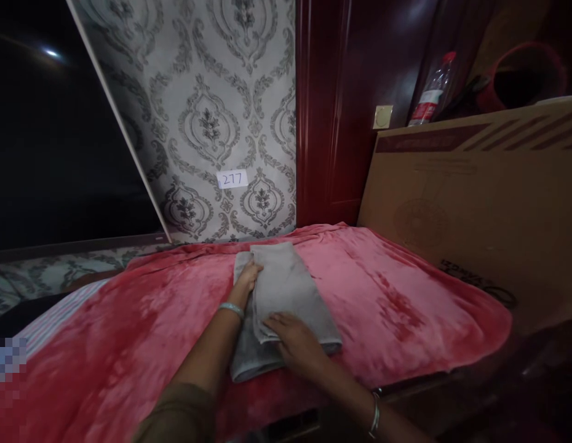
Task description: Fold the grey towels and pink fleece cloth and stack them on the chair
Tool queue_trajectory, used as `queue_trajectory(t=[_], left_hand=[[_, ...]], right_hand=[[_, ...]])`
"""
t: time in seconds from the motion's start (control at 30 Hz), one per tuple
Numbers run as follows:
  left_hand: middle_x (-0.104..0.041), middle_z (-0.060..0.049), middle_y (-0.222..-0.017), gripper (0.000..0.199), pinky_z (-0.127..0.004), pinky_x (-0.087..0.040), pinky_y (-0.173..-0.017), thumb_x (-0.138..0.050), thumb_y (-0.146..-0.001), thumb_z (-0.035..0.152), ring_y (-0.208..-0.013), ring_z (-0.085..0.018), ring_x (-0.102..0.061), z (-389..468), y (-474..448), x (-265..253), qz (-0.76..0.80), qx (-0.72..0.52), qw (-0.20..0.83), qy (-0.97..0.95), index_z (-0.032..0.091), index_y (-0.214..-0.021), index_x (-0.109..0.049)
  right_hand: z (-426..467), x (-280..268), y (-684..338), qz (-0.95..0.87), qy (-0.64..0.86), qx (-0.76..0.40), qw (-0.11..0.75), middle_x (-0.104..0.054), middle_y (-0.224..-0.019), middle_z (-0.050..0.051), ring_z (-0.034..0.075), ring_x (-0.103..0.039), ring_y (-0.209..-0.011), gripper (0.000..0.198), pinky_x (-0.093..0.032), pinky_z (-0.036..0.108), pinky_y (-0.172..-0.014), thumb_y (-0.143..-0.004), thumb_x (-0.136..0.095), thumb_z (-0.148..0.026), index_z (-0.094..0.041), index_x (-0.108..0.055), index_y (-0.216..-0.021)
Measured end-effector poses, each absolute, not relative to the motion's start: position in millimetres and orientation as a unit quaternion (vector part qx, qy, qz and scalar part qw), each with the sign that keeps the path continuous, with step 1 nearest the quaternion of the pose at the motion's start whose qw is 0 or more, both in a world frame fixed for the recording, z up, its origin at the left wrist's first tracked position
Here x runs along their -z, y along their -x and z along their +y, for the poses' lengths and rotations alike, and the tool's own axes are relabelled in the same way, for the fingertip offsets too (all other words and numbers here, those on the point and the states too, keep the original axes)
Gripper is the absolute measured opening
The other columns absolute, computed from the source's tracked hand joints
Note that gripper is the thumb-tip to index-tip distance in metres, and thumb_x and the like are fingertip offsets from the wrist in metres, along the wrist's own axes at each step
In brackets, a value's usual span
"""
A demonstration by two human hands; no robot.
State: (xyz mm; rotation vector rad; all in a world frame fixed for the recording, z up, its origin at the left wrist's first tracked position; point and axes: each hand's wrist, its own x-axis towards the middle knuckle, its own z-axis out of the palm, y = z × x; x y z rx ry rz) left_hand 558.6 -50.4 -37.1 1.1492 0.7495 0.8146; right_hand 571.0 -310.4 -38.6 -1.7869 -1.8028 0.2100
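A grey cloth [286, 283], perhaps a towel, lies folded in layers on a red and pink plush blanket [175, 307]. At the far left part of the fold, my left hand [250, 276] has its fingers closed on the edge of the upper layer. My right hand [293, 338] rests on the near part of the cloth, fingers stretched out and lying flat by the corner of the top layer. The lower layer sticks out to the left and toward me beneath the top one.
A large cardboard box [452, 197] stands at the right, with a plastic bottle [429, 101] on top. A dark screen [69, 135] is at the left. Behind the blanket are a patterned wall [207, 80] with a label [232, 179] and a dark red door panel [332, 123].
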Motion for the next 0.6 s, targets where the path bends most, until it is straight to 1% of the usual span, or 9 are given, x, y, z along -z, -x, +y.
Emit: queue_trajectory(t=[0.1,0.2,0.27,0.33,0.4,0.5,0.6], left_hand=[[-0.075,-0.003,-0.074,0.040,-0.029,-0.057,-0.068,-0.062,-0.055,0.001,-0.074,-0.023,-0.072,-41,-560,36,0.351,-0.363,0.681,-0.530,0.015,-0.091,-0.071],[-0.072,-0.003,-0.068,0.038,-0.030,-0.057,-0.065,-0.063,-0.053,0.001,-0.071,-0.023,-0.071,-40,-554,41,0.371,-0.353,0.666,-0.543,0.015,-0.088,-0.070],[-0.072,-0.003,-0.069,0.037,-0.031,-0.057,-0.066,-0.066,-0.054,0.003,-0.072,-0.024,-0.072,-42,-549,46,0.375,-0.343,0.660,-0.553,0.015,-0.090,-0.071],[-0.074,-0.005,-0.074,0.040,-0.033,-0.058,-0.071,-0.070,-0.056,0.007,-0.076,-0.024,-0.072,-45,-546,50,0.374,-0.338,0.653,-0.565,0.014,-0.095,-0.071],[-0.076,-0.007,-0.083,0.046,-0.034,-0.058,-0.079,-0.072,-0.059,0.011,-0.082,-0.024,-0.073,-48,-545,52,0.375,-0.338,0.641,-0.578,0.014,-0.104,-0.070],[-0.077,-0.010,-0.099,0.058,-0.037,-0.056,-0.089,-0.074,-0.063,0.014,-0.095,-0.027,-0.072,-52,-547,51,0.385,-0.349,0.612,-0.597,0.015,-0.120,-0.066],[-0.074,-0.012,-0.116,0.064,-0.038,-0.052,-0.097,-0.074,-0.065,0.014,-0.110,-0.030,-0.067,-56,-550,50,0.400,-0.365,0.576,-0.612,0.017,-0.128,-0.062]], right_hand=[[-306,35,-567,-0.675,0.665,-0.056,0.316,-0.057,-0.144,0.011,0.020,-0.051,-0.133,0.062,-0.037,0.040,-0.116,-0.082,-0.047,-0.007,-0.019,-0.056,-0.142],[-308,43,-560,-0.682,0.676,-0.060,0.273,-0.055,-0.146,0.011,0.023,-0.048,-0.137,0.054,-0.035,0.042,-0.117,-0.086,-0.050,-0.012,-0.020,-0.060,-0.138],[-311,53,-556,-0.684,0.686,-0.060,0.243,-0.049,-0.151,0.011,0.025,-0.042,-0.142,0.054,-0.032,0.044,-0.119,-0.086,-0.053,-0.012,-0.020,-0.059,-0.139],[-314,60,-556,-0.682,0.690,-0.056,0.237,-0.045,-0.155,0.011,0.024,-0.037,-0.145,0.056,-0.027,0.044,-0.121,-0.087,-0.053,-0.012,-0.021,-0.056,-0.143],[-316,64,-558,-0.683,0.686,-0.056,0.245,-0.045,-0.155,0.010,0.022,-0.036,-0.145,0.057,-0.025,0.044,-0.122,-0.087,-0.053,-0.013,-0.022,-0.054,-0.144],[-318,65,-561,-0.689,0.676,-0.065,0.255,-0.046,-0.154,0.010,0.024,-0.036,-0.145,0.054,-0.026,0.046,-0.121,-0.090,-0.054,-0.016,-0.023,-0.055,-0.143],[-320,64,-557,-0.690,0.676,-0.066,0.251,-0.046,-0.154,0.010,0.025,-0.037,-0.145,0.052,-0.028,0.047,-0.121,-0.091,-0.053,-0.018,-0.023,-0.055,-0.143]])
